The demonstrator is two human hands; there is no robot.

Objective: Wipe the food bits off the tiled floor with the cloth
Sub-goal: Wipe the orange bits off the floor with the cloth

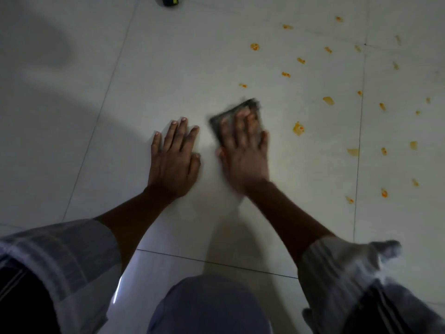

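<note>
Right hand (243,150) blurred, flat on dark cloth (237,116), fingers straight; left hand (174,153) flat on tiled floor (72,116); orange food bits (298,128) beside.

You're kneeling over a pale tiled floor (168,68) crossed by thin dark grout lines. Orange food bits (298,128) lie scattered over the right half of the frame. A dark cloth (231,114) lies flat near the centre, blurred, under your right hand (243,150). Your left hand (174,153) rests flat just beside it. A small dark object (169,0) sits at the top edge.
</note>
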